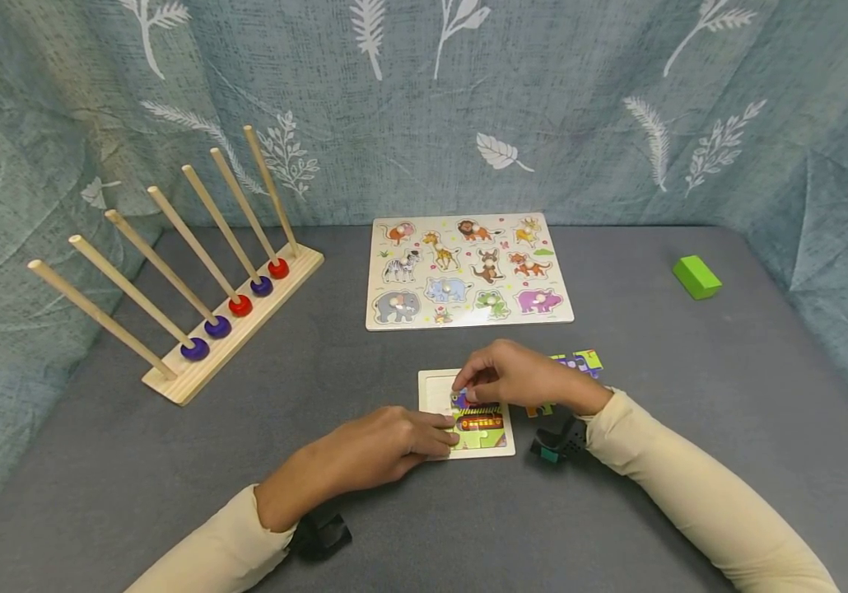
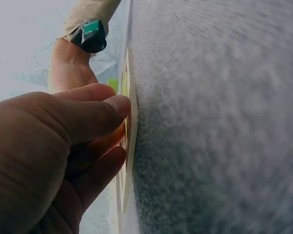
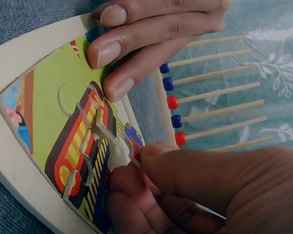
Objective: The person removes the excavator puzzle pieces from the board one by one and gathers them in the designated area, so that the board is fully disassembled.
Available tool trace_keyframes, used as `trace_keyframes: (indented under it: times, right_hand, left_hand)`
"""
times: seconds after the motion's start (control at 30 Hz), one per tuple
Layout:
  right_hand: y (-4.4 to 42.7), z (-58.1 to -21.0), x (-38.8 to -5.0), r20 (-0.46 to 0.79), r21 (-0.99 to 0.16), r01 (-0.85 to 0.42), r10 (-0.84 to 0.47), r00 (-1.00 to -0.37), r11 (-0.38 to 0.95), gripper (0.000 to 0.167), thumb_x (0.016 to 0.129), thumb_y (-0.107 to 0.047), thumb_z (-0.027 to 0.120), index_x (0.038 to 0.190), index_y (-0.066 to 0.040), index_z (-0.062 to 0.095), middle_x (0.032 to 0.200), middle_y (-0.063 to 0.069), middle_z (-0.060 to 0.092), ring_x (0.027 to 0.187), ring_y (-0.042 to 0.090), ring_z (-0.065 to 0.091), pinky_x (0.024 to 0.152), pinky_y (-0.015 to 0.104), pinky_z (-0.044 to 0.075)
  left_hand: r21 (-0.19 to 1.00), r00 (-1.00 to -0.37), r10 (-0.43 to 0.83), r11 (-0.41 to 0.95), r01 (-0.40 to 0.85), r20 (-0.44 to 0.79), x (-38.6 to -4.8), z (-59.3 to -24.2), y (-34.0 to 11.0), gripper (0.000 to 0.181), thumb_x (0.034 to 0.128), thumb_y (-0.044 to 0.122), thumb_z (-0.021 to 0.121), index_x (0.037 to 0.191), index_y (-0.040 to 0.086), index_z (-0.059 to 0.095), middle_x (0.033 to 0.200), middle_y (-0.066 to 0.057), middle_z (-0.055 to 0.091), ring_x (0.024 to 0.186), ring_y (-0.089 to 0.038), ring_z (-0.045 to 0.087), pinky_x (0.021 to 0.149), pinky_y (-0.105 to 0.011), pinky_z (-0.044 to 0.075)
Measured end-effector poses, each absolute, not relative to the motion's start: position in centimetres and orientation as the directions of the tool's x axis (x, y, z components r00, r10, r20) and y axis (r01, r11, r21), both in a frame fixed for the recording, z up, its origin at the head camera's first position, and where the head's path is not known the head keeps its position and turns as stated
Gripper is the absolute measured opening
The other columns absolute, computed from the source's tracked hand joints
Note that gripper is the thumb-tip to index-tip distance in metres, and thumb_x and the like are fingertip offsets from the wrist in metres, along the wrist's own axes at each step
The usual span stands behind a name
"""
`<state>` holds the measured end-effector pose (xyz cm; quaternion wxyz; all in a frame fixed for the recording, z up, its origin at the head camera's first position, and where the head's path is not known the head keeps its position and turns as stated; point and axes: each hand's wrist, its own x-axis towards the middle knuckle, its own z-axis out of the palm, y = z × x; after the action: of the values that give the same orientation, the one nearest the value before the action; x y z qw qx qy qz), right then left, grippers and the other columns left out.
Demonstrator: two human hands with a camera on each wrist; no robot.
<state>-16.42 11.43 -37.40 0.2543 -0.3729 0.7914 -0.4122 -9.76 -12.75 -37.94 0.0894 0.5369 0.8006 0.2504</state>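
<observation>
A small wooden jigsaw tray [image 1: 433, 395] lies in the middle of the table, its near part filled with pieces that show a red and yellow crawler track [image 3: 73, 170]. My left hand [image 1: 394, 443] rests its extended fingers on the tray's left side and the pieces there. Over the tray, my right hand [image 1: 516, 375] pinches a puzzle piece [image 3: 133, 148] between thumb and fingers, at the edge of the fitted pieces. The fingers partly hide that piece. Loose puzzle pieces [image 1: 589, 361] lie to the right, partly behind the right hand and wrist.
An animal peg puzzle board [image 1: 468, 272] lies behind the tray. To the left stands a wooden rack [image 1: 305, 262] with upright rods and several red and blue beads. A green block [image 1: 696, 277] sits at the far right. A patterned curtain [image 1: 424, 115] hangs behind the table.
</observation>
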Motion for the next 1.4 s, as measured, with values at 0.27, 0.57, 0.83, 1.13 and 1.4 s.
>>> trace_keyframes:
  times: [0.27, 0.57, 0.83, 1.13, 1.4]
  right_hand:
    - [11.3, -37.3, -16.1, -0.146, -0.865, -0.282, -0.745, -0.651, 0.415, 0.014, 0.090, 0.005, 0.063, 0.101, 0.004, 0.072, 0.082, 0.002, 0.069, 0.072, 0.009, 0.061, 0.066, 0.026, 0.052]
    - [11.7, -37.2, -15.5, -0.161, -0.857, -0.250, -0.696, -0.699, 0.450, 0.014, 0.091, 0.003, 0.064, 0.102, 0.004, 0.072, 0.083, 0.002, 0.068, 0.076, 0.010, 0.064, 0.069, 0.027, 0.053]
    - [12.6, -37.1, -15.8, -0.249, -0.896, -0.059, -0.608, -0.754, 0.439, 0.019, 0.093, 0.003, 0.059, 0.108, 0.006, 0.070, 0.088, 0.007, 0.070, 0.074, 0.016, 0.064, 0.066, 0.030, 0.053]
    - [13.7, -36.9, -16.1, -0.227, -0.902, -0.092, -0.644, -0.731, 0.423, 0.016, 0.091, 0.004, 0.061, 0.103, 0.006, 0.070, 0.089, 0.008, 0.070, 0.078, 0.019, 0.065, 0.068, 0.034, 0.054]
    - [15.9, -36.2, -16.4, -0.198, -0.889, -0.163, -0.679, -0.707, 0.429, 0.016, 0.092, 0.004, 0.059, 0.103, 0.007, 0.070, 0.089, 0.007, 0.069, 0.077, 0.019, 0.063, 0.066, 0.032, 0.053]
  left_hand:
    - [0.511, -0.437, 0.892, 0.324, 0.796, 0.116, -9.5, -37.9, -12.7, 0.020, 0.0904, 0.000, 0.067, 0.107, 0.007, 0.076, 0.118, -0.003, 0.068, 0.123, -0.016, 0.054, 0.099, -0.028, 0.044]
    - [0.468, -0.410, 0.903, 0.310, 0.828, 0.129, -9.5, -37.9, -12.6, 0.019, 0.0902, 0.000, 0.067, 0.106, 0.007, 0.076, 0.120, -0.003, 0.067, 0.126, -0.018, 0.052, 0.100, -0.028, 0.043]
    - [0.430, -0.383, 0.910, 0.286, 0.856, 0.159, -9.6, -38.2, -12.7, 0.017, 0.0901, 0.001, 0.067, 0.103, 0.007, 0.076, 0.121, -0.003, 0.067, 0.123, -0.019, 0.054, 0.102, -0.030, 0.042]
    - [0.481, -0.395, 0.908, 0.285, 0.829, 0.142, -9.9, -38.0, -12.7, 0.014, 0.0908, 0.005, 0.068, 0.103, 0.006, 0.075, 0.119, -0.004, 0.068, 0.122, -0.020, 0.055, 0.100, -0.030, 0.044]
    - [0.531, -0.452, 0.883, 0.325, 0.783, 0.125, -10.2, -37.6, -12.5, 0.026, 0.0928, 0.010, 0.067, 0.118, 0.003, 0.070, 0.128, -0.007, 0.062, 0.130, -0.021, 0.048, 0.103, -0.032, 0.041]
